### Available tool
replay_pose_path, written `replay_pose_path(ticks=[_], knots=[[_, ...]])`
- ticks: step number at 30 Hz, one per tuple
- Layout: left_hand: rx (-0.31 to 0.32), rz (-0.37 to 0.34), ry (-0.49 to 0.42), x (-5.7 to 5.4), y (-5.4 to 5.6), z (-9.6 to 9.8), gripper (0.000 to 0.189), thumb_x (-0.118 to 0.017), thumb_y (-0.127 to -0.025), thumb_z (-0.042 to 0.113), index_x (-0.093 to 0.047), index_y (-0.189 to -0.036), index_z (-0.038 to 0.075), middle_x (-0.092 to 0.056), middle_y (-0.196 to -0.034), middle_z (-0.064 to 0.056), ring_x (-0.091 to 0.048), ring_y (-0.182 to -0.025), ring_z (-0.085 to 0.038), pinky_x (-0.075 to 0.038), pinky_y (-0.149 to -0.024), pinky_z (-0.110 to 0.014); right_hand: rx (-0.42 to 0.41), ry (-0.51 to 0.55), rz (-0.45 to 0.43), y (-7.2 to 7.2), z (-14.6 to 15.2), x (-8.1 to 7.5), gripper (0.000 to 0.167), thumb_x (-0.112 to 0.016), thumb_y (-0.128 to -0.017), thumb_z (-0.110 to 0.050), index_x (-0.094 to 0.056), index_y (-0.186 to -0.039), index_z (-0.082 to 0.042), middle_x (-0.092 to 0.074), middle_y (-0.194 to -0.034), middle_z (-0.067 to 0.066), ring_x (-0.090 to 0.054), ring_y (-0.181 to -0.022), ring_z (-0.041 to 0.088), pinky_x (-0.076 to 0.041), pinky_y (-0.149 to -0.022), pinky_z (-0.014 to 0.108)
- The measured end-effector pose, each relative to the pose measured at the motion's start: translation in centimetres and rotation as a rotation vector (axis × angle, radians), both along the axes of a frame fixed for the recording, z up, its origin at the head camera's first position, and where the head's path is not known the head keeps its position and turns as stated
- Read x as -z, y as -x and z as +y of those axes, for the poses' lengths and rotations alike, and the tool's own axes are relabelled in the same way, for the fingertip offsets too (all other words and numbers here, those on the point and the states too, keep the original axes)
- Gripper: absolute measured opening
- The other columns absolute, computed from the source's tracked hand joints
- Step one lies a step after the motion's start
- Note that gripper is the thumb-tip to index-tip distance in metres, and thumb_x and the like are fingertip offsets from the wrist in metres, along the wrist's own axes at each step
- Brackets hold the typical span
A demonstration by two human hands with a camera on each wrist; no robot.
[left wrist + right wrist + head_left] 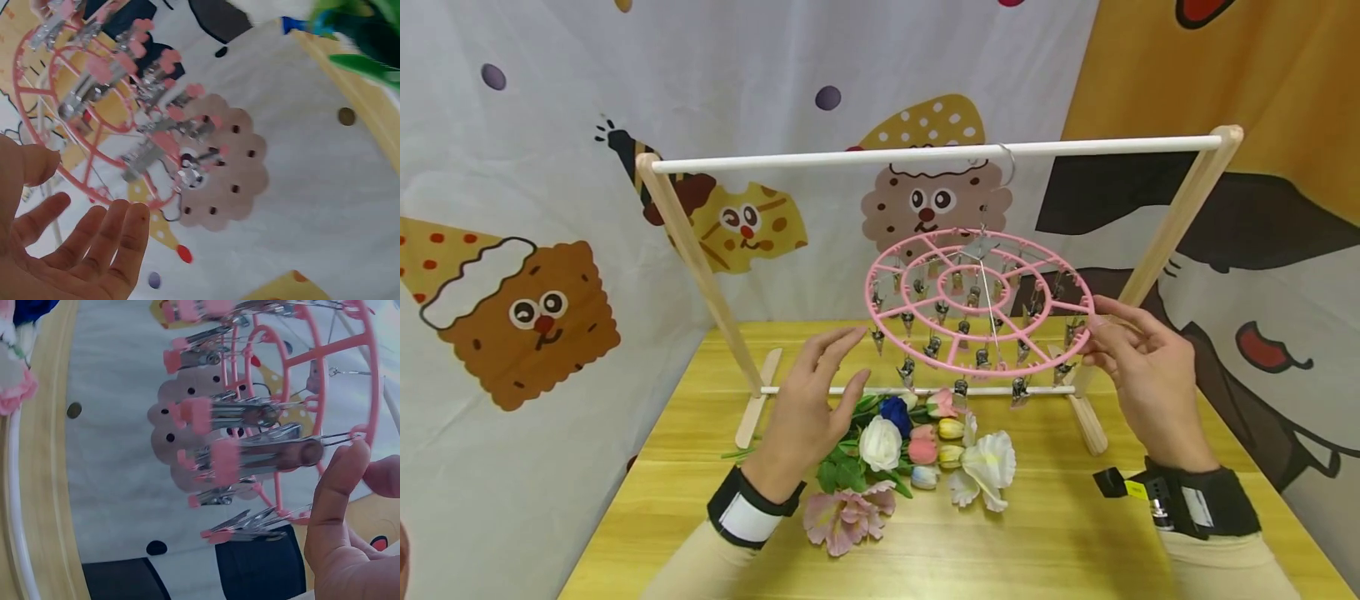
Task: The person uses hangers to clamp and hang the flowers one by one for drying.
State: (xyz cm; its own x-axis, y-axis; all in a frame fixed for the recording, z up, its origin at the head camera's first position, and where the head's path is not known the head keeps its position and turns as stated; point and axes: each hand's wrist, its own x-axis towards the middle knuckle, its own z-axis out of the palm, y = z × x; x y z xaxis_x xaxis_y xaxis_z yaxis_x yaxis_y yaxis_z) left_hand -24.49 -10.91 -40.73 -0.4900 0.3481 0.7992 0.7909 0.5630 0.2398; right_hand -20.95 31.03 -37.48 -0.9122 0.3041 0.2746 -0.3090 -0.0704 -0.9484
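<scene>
A pink round clip hanger [955, 367] with several metal clips [269, 456] dangling from it hangs tilted under a white bar [820, 158], its metal hook [1011, 167] over the bar. My right hand [1142, 358] pinches the hanger's outer rim at the right between thumb and index finger; the right wrist view shows this beside a clip's link. To the left of the hanger is my left hand [805, 408], fingers loosely extended and holding nothing. In the left wrist view its fingertips overlap the rim [47, 147]; touching or apart, I cannot tell.
Artificial flowers lie on the wooden table [662, 500] below the hanger, among them a white rose [880, 443], a blue rose [895, 413] and a pink bloom [850, 517]. Wooden posts [1180, 217] hold the bar at both ends. Behind hangs a cartoon-printed cloth [737, 75].
</scene>
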Motion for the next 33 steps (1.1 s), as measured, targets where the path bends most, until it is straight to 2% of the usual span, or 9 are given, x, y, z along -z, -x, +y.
replay_pose_path(ticks=[5, 10, 12, 16, 26, 33], knots=[[0.020, 0.014, 0.006, -0.7, -0.1, 0.9, 0.065, -0.085, -0.107, 0.008, -0.061, -0.168, 0.014, -0.070, -0.150, -0.019, -0.076, -0.130, -0.033, -0.067, -0.080, -0.041, -0.054, 0.032, 0.014, 0.2, -0.6, -0.3, 0.056, -0.084, -0.109, -0.013, -0.065, -0.159, 0.004, -0.089, -0.104, 0.002, -0.083, -0.084, 0.010, -0.069, -0.078, 0.018], [0.018, 0.012, -0.020, -0.9, -0.2, 0.9, 0.060, -0.084, -0.108, 0.007, -0.065, -0.164, 0.012, -0.073, -0.146, -0.017, -0.078, -0.129, -0.031, -0.071, -0.095, -0.043, -0.074, 0.017, 0.017, 0.3, -1.3, -0.4, 0.056, -0.083, -0.110, -0.012, -0.064, -0.159, 0.006, -0.090, -0.105, 0.003, -0.083, -0.082, 0.010, -0.070, -0.081, 0.018], [0.017, 0.024, -0.036, -0.9, -0.2, 0.7, 0.059, -0.084, -0.107, 0.005, -0.066, -0.163, 0.011, -0.074, -0.143, -0.017, -0.079, -0.126, -0.031, -0.072, -0.097, -0.044, -0.083, 0.002, 0.011, 0.4, -1.6, -0.5, 0.057, -0.083, -0.110, -0.013, -0.063, -0.160, 0.006, -0.090, -0.106, 0.003, -0.083, -0.082, 0.010, -0.070, -0.082, 0.018], [0.008, 0.045, -0.066, -0.8, -0.3, 0.1, 0.058, -0.084, -0.106, 0.001, -0.067, -0.160, 0.008, -0.075, -0.138, -0.018, -0.079, -0.118, -0.033, -0.071, -0.093, -0.046, -0.095, -0.024, 0.006, 0.7, -2.5, -0.8, 0.057, -0.083, -0.111, -0.014, -0.063, -0.160, 0.005, -0.090, -0.107, 0.003, -0.083, -0.081, 0.010, -0.070, -0.083, 0.018], [-0.042, 0.000, -0.124, -0.2, -0.2, -1.8, 0.050, -0.082, -0.108, 0.002, -0.070, -0.156, 0.008, -0.078, -0.136, -0.015, -0.078, -0.120, -0.031, -0.069, -0.092, -0.049, -0.173, 0.014, 0.036, 1.3, -4.9, -0.9, 0.056, -0.081, -0.111, -0.009, -0.061, -0.159, 0.009, -0.090, -0.106, 0.006, -0.085, -0.085, 0.010, -0.072, -0.081, 0.022], [-0.046, 0.002, -0.140, -0.4, -0.2, -2.5, 0.050, -0.081, -0.108, 0.002, -0.070, -0.156, 0.006, -0.078, -0.136, -0.016, -0.079, -0.121, -0.031, -0.070, -0.092, -0.049, -0.170, -0.012, 0.021, 1.7, -5.7, -1.0, 0.056, -0.082, -0.111, -0.012, -0.062, -0.159, 0.006, -0.089, -0.106, 0.007, -0.084, -0.086, 0.009, -0.071, -0.082, 0.021]])
